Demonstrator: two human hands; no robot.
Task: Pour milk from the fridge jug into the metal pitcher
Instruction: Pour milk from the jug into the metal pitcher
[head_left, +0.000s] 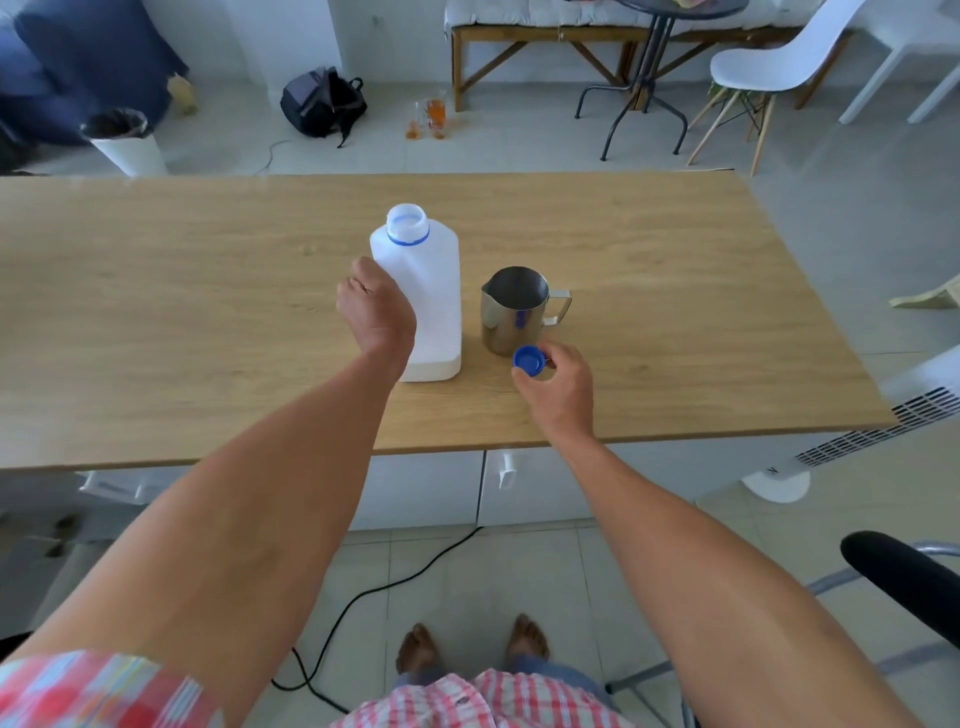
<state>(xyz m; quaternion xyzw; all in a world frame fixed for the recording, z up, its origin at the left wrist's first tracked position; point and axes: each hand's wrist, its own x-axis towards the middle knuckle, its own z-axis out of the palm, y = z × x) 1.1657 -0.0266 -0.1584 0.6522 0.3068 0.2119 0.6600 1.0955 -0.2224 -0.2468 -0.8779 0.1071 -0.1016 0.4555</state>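
A white plastic milk jug (434, 291) stands upright on the wooden table (156, 322), its mouth uncapped with a blue ring round the neck. My left hand (376, 309) is wrapped around the jug's left side. Just to the right stands the empty metal pitcher (511, 309), handle pointing right. My right hand (553, 387) is low over the table in front of the pitcher and pinches the blue cap (530, 360) between its fingertips.
The table's near edge runs just in front of my right hand, with white drawers below it. A white fan (883, 415) stands at the right and a black chair arm (904, 577) at the lower right. A cable crosses the floor.
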